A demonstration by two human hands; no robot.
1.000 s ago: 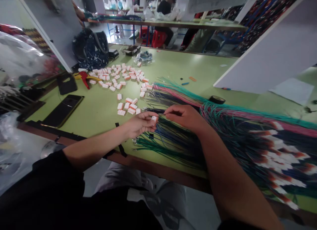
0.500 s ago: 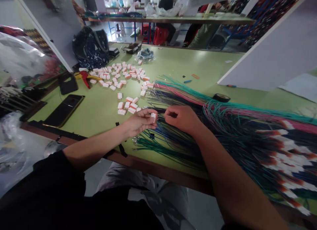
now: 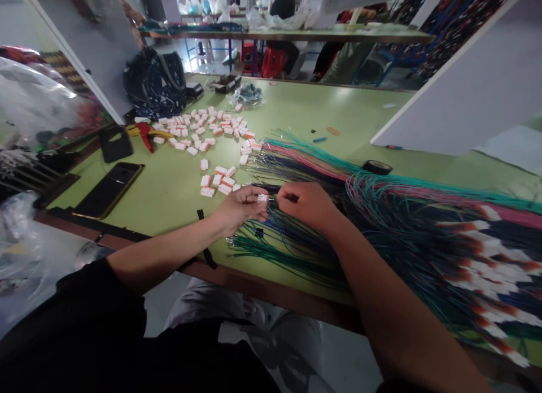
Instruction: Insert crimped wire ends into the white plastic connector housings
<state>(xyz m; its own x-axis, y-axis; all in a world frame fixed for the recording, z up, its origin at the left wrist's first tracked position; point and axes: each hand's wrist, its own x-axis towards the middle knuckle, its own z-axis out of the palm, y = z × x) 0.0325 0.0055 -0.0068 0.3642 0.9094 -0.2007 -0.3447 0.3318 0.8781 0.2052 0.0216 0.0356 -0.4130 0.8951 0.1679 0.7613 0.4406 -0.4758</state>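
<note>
My left hand (image 3: 237, 211) pinches a small white plastic connector housing (image 3: 262, 199) between thumb and fingers, above the table. Just to its right, my right hand (image 3: 308, 205) is closed in a pinch on a thin wire, whose tip (image 3: 271, 198) pokes out toward the housing. Most of that wire is hidden by the fingers. Below both hands lie dark green wires (image 3: 271, 254) with bare metal ends. More white and orange housings (image 3: 220, 181) are scattered just left of my left hand.
A larger spread of housings (image 3: 195, 127) lies farther back, near red-and-yellow pliers (image 3: 145, 135). At left is a phone (image 3: 108, 190). Bundled wires (image 3: 393, 229) run right, toward white-and-orange connector ends (image 3: 491, 274). Black tape (image 3: 376, 167) rests behind them. A white panel (image 3: 461, 94) rises at right.
My right hand has shifted slightly left, closer to the housing, and the wire's tip now shows between the two hands. My left hand holds the housing in nearly the same place.
</note>
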